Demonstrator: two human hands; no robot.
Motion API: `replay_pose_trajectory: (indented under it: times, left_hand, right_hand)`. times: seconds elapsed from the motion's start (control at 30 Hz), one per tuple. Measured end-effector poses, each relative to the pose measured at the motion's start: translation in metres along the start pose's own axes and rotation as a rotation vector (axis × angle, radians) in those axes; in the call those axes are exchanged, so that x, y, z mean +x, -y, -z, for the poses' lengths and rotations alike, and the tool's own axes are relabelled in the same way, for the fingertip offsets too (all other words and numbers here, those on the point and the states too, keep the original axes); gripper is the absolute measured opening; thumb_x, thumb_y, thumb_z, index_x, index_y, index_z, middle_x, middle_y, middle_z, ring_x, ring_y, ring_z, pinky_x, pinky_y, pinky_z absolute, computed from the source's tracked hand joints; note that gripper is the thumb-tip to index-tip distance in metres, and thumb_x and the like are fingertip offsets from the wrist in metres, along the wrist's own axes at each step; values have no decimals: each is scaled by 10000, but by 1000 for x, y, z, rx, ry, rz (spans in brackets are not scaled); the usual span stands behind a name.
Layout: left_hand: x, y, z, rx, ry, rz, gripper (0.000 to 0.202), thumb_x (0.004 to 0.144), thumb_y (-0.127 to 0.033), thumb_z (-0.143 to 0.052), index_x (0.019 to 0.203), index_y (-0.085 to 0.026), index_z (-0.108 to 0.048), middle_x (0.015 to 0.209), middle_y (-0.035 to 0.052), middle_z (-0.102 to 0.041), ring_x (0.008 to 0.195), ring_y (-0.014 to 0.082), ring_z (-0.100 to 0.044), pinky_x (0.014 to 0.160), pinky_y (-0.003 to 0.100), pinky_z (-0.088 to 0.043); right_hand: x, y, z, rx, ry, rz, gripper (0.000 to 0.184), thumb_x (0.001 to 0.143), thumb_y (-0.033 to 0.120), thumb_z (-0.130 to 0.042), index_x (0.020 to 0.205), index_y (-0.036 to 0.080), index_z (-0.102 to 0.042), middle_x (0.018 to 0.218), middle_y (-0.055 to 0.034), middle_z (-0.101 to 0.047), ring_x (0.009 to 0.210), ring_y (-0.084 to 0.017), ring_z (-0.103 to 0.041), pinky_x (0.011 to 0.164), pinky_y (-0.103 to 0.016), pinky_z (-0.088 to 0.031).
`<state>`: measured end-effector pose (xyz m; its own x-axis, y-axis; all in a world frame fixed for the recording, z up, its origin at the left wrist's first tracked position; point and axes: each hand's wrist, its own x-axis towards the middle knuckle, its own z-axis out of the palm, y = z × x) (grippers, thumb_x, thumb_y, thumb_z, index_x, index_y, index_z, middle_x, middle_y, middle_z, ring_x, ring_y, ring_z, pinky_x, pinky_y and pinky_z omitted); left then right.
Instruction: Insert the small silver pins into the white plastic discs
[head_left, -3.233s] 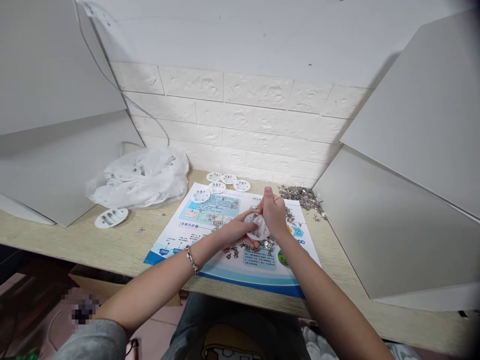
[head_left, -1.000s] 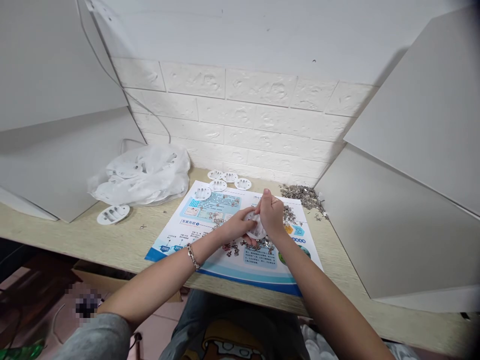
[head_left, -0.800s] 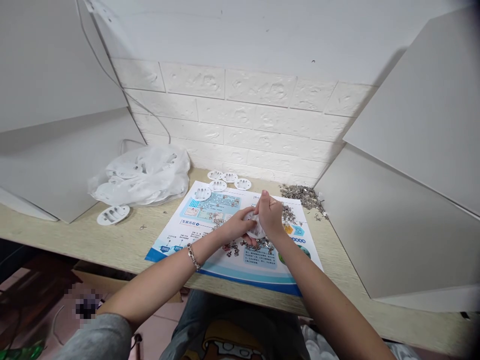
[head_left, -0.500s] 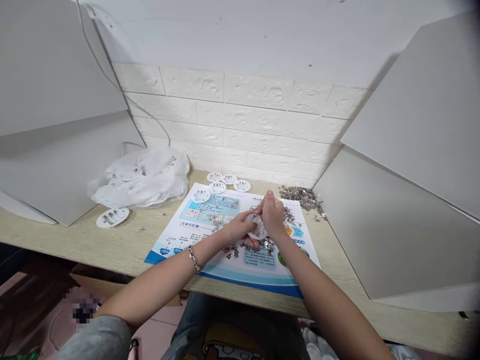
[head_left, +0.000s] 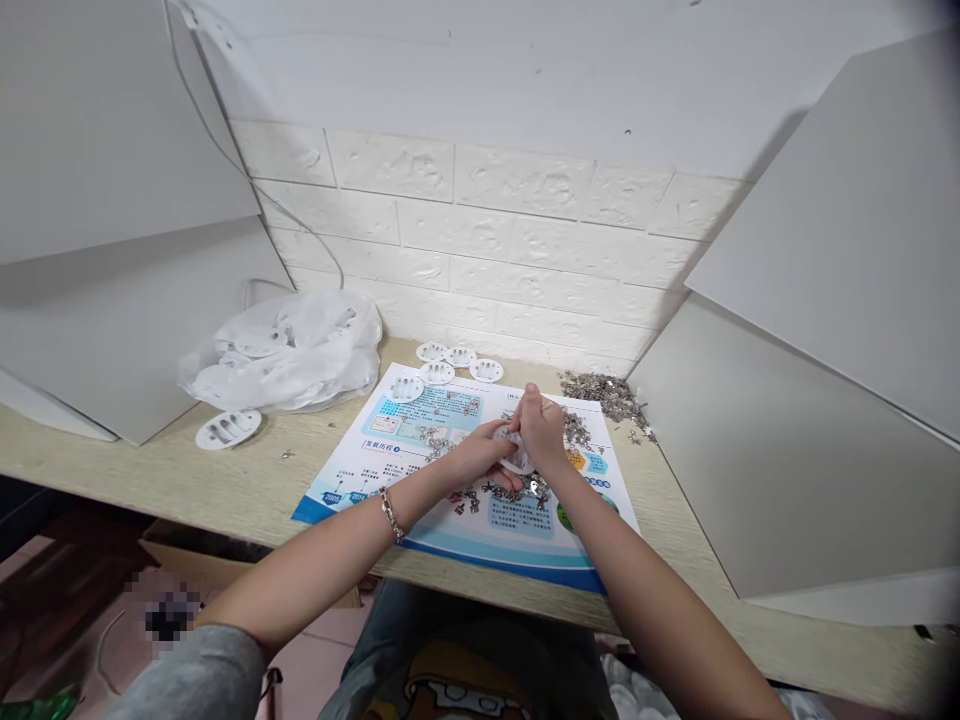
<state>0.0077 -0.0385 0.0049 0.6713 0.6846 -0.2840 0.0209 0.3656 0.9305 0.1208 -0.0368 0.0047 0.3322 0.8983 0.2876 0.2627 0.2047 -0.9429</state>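
Observation:
My left hand (head_left: 486, 456) is closed round a round white plastic disc (head_left: 517, 458), fingers under it and thumb over its face. My right hand (head_left: 541, 432) is a fist, thumb uppermost, pressed against the disc's right edge. Whatever lies inside that fist is hidden. Small metal clips (head_left: 534, 488) are scattered on the printed sheet (head_left: 457, 540) under and around both hands.
Several white discs (head_left: 438, 373) lie behind the sheet, and another disc (head_left: 228, 430) is at the left. A plastic bag of discs (head_left: 300, 345) stands back left. A heap of metal clips (head_left: 604, 393) lies back right. Grey panels (head_left: 810, 440) flank the table.
My right fist has shifted slightly left and covers a little more of the disc. My left hand keeps its hold, and the whole view has shifted slightly.

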Motion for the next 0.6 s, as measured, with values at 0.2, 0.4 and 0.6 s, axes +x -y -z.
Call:
replay_pose_trajectory:
  times: [0.2, 0.4, 0.6]
  left_hand:
    - [3, 2, 0, -20, 12, -4, 321, 736, -119, -445, 1055, -134, -411, 725, 42, -600, 486, 122, -608, 418, 178, -486]
    - [3, 3, 0, -25, 24, 7, 310, 748, -122, -439, 1057, -129, -418, 725, 54, -604, 493, 120, -608, 422, 175, -491]
    - [5, 6, 2, -37, 33, 8, 305, 742, -138, -472, 1044, -125, -425, 748, 61, -603, 498, 121, -613, 414, 171, -490]
  right_hand:
    - [0, -2, 1, 39, -30, -11, 605, 840, 533, -286, 372, 179, -430, 342, -4, -379, 381, -102, -390, 468, -235, -362]
    - [1, -3, 1, 48, -40, -43, 605, 838, 540, -290, 377, 178, -436, 338, -3, -382, 370, -101, -388, 453, -235, -361]
    - [1, -5, 1, 42, -7, -20, 605, 833, 545, -299, 375, 175, -438, 349, -5, -389, 375, -100, -386, 452, -231, -357]
